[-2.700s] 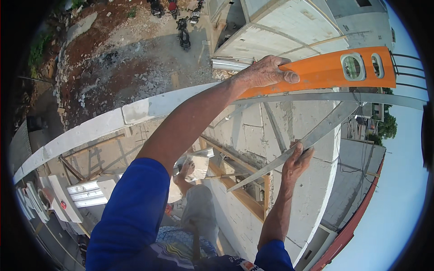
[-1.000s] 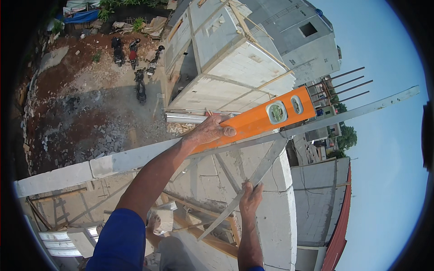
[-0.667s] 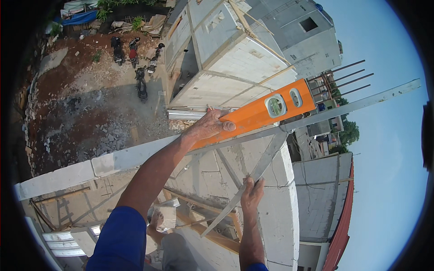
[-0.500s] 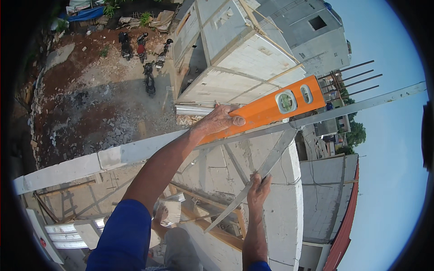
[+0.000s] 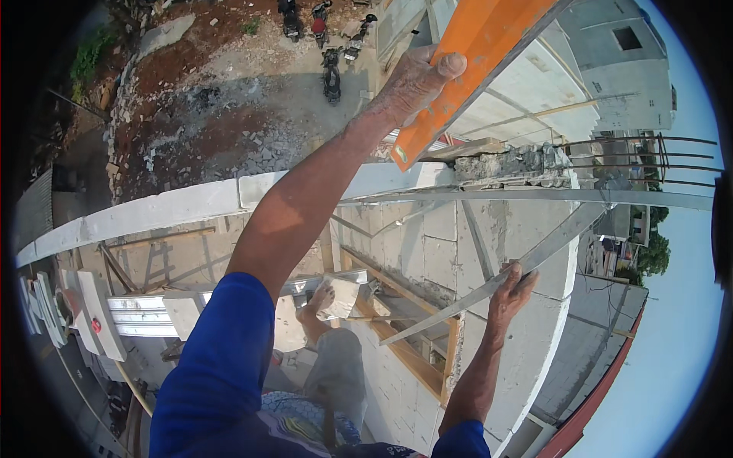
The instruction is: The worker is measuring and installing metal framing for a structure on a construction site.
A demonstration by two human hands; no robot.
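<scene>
My left hand [image 5: 416, 84] is closed around an orange spirit level [image 5: 496, 34], held raised and tilted in the upper middle, its far end out of the frame. Below it runs a long metal bar [image 5: 641, 197] beside the white block wall's top edge [image 5: 202, 197] and a rough concrete patch [image 5: 508, 164]. My right hand [image 5: 510, 294] grips a diagonal metal bar [image 5: 557, 243], which meets the long bar at the right. Below my left forearm, my bare foot [image 5: 317, 301] is on or beside a pale block piece [image 5: 336, 298].
Rebar [image 5: 679, 166] sticks out at the right. Timber framing [image 5: 408, 359] borders an opening below. Pale boards [image 5: 103, 320] lie at the left. Far below are motorbikes [image 5: 330, 76] and rubble-strewn ground [image 5: 191, 107]; unfinished buildings [image 5: 626, 84] stand beyond.
The orange level has been lifted up and away from the long metal bar by my left hand, baring the concrete patch. The view has shifted. My right hand still holds the diagonal bar.
</scene>
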